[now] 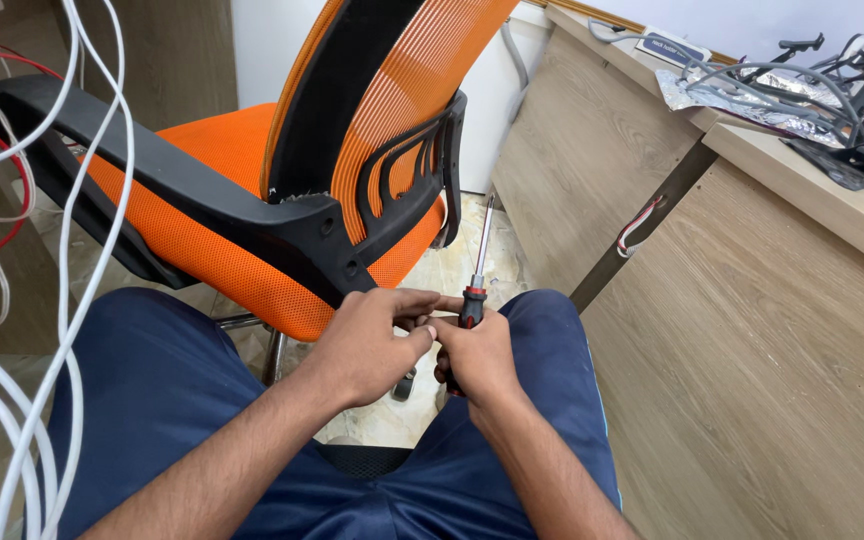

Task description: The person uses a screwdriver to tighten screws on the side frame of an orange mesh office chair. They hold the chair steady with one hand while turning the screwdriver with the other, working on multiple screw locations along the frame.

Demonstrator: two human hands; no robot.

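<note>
Where the view looks down past the knees, an orange mesh office chair (252, 200) fills the middle: mesh backrest, orange seat pad, black plastic frame and armrest (152, 160), tipped toward the person. Right of it, a light wood-grain desk (752, 330) with a side panel; tangled grey cables (782, 85) and black parts sit on top near a crinkled foil sheet (712, 100). White and red wires (72, 250) hang at the left edge. Dark blue trousers (172, 400) cover both thighs.

Screwdriver (475, 275): black handle with red trim, slim steel shaft pointing up and slightly right, tip in front of the chair's lower edge. It sits between the knees, just below the black backrest bracket.

Right hand (477, 355) is closed around the handle, gripping it upright. Left hand (367, 345) is curled, thumb and fingertips pinched at the top of the handle, touching the right hand; whether it holds anything small there is hidden.
</note>
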